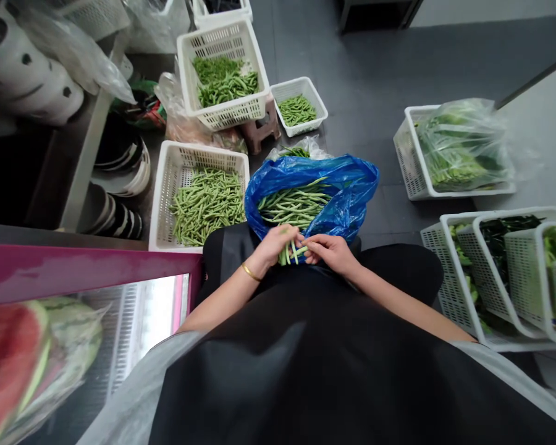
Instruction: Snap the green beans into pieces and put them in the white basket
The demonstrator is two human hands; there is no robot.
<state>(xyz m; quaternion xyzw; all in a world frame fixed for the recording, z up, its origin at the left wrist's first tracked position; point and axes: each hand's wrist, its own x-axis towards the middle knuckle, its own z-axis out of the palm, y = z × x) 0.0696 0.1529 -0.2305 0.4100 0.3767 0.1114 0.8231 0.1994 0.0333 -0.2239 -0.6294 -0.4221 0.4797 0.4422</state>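
Observation:
My left hand [278, 243], with a gold bangle at the wrist, is closed around several short pieces of green bean [287, 253]. Beside it on the right, my right hand [327, 251] pinches the end of a bean, its fingertips close to the left hand's. Both hands are over my lap at the near edge of an open blue plastic bag [354, 185]. Long green beans [296, 204] lie inside the bag. To the left of the bag, a white basket [164, 204] contains many short bean pieces [208, 204].
Beyond the bag are a raised white basket [192, 93] of green vegetables and a small basket [312, 125] of beans. Baskets with leafy greens [458, 148] stand at the right. A pink-edged case [88, 269] with cut watermelon [12, 352] is at the left.

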